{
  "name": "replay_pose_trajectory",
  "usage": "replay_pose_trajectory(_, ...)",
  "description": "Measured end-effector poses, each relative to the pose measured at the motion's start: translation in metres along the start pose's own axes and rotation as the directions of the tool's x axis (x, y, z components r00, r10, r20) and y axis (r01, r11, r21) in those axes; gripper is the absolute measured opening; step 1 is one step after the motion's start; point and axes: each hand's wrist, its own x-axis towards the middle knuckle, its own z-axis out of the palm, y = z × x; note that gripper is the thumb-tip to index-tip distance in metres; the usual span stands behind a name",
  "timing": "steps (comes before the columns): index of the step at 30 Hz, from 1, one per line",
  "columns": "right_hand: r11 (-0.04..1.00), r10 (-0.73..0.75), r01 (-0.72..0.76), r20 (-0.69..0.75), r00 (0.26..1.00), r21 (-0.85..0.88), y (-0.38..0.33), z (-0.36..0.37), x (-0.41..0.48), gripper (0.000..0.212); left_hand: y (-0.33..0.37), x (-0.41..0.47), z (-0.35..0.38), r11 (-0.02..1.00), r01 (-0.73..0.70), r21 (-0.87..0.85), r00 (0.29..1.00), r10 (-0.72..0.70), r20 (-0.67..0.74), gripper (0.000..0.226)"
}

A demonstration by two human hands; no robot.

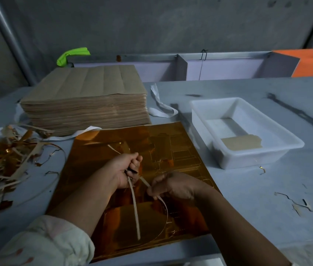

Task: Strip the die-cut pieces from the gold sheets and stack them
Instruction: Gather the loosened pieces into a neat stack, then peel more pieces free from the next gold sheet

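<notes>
Over the glossy gold die-cut card sheet point(98, 148) lying flat on the grey table point(247, 189), the left hand point(126, 170) is fisted round a thin pale waste strip point(135, 206) whose tail trails toward the person, while the right hand point(172, 186), just beside it, pinches another length nearer the round gold cutout point(132, 227).

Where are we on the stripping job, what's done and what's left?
Done: a scrap pile lies at left, and one flat piece sits in the white tray. In hand: left hand and right hand each grip thin strips over the gold sheet, whose die-cut shapes look mostly attached. Left: this sheet, and seemingly the tall stack behind it.
</notes>
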Motion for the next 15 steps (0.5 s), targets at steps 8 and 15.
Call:
replay_pose_trajectory(8,0.987,0.042,-0.038,-0.024,0.999,0.159,0.003,0.002,0.0,0.023,0.023,-0.015,-0.01,0.995,-0.099,-0.016,0.994,0.1,0.038,0.023)
replay_pose_trajectory(15,0.979,0.107,-0.091,-0.077,0.991,0.185,-0.004,0.006,0.006,0.021,0.046,-0.036,-0.055,0.977,-0.182,-0.109,0.981,0.173,-0.087,0.025)
